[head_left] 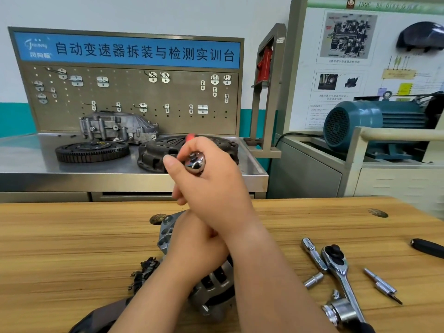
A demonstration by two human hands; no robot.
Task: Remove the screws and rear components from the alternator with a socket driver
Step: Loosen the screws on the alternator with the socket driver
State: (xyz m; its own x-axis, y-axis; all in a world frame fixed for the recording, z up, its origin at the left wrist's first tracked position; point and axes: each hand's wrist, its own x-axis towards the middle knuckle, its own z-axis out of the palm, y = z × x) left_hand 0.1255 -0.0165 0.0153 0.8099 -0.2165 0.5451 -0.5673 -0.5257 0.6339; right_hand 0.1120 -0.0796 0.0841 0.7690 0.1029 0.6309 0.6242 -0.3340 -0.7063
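Note:
The silver alternator [217, 283] lies on the wooden table [72, 241] at the lower centre, mostly covered by my arms. My left hand [195, 243] lies over its upper end and grips it; my right wrist hides the fingertips. Above it, my right hand [211, 186] grips the socket driver [195, 162]. Its chrome head shows between thumb and fingers, and a red tip pokes out behind the knuckles. The driver's shaft and the screws are hidden under my hands.
A black loose part [144, 272] lies left of the alternator, a dark cover [101, 318] at the bottom left. To the right lie a ratchet [336, 263], an extension [312, 252], a socket [313, 280], bits [382, 284] and a black handle [427, 247]. A steel bench [36, 162] with clutch parts stands behind.

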